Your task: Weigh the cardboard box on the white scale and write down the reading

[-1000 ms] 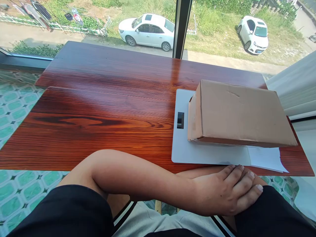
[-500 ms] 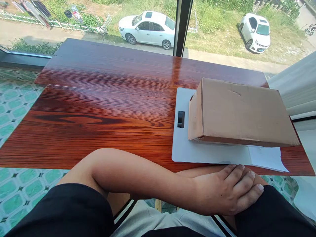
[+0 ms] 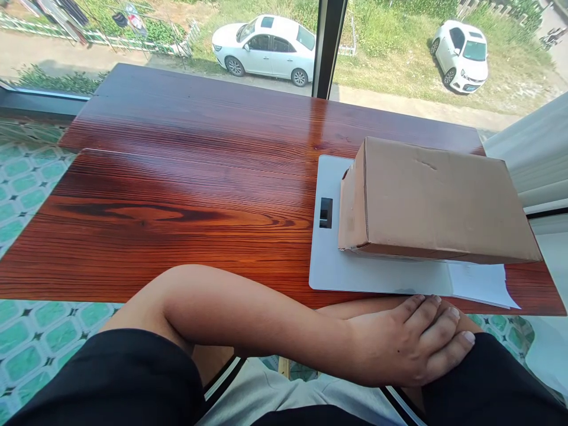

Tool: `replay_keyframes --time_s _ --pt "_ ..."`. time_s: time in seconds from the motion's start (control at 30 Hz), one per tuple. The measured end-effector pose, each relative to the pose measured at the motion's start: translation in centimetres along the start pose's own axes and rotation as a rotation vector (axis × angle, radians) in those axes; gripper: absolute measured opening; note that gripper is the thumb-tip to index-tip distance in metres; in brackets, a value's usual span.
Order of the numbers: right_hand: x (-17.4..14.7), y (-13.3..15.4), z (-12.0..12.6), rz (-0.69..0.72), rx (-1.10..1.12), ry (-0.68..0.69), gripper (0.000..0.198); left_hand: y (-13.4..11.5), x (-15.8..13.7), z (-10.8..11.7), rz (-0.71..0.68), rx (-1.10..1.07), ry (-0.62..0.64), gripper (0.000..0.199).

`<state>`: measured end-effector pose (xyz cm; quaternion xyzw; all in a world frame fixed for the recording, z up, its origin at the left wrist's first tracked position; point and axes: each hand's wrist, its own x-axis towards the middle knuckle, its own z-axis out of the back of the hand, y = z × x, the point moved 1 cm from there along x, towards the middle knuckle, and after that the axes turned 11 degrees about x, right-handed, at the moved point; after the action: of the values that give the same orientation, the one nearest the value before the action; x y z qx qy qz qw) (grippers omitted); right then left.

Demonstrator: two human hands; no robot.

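My left arm crosses in front of me from the left. My left hand (image 3: pixel 415 346) lies palm down over my right forearm, fingers stretched out and a little apart, with no object in it. Part of the right forearm (image 3: pixel 359 306) shows behind my left wrist; my right hand is hidden under the left arm. Just beyond the left hand, a closed cardboard box (image 3: pixel 437 201) sits on a flat white scale (image 3: pixel 331 266) with a small dark display (image 3: pixel 325 213). Neither hand touches the box or scale. White paper sheets (image 3: pixel 483 284) stick out beside the scale, under the box's right side.
The glossy reddish-brown wooden table (image 3: pixel 177 236) stretches left of the scale. Behind it is a window with a dark frame post (image 3: pixel 329 47); white cars (image 3: pixel 270 50) are parked outside. A white curtain (image 3: pixel 536 154) hangs at right. Green patterned floor tiles (image 3: pixel 26 343) show at left.
The view has shifted very slightly. My arms, the box, the scale and the papers have stayed in place.
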<state>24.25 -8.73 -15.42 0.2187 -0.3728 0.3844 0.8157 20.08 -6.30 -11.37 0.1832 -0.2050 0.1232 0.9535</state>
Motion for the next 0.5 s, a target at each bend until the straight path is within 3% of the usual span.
replay_keyframes --time_s 0.2,0.5 --pt "-0.06 0.09 -0.30 -0.034 -0.022 -0.048 0.039 0.05 -0.02 0.05 0.013 0.013 -0.018 0.052" --pt "-0.50 -0.47 -0.03 -0.054 0.046 0.012 0.062 -0.17 0.01 -0.13 0.011 0.005 -0.015 0.052"
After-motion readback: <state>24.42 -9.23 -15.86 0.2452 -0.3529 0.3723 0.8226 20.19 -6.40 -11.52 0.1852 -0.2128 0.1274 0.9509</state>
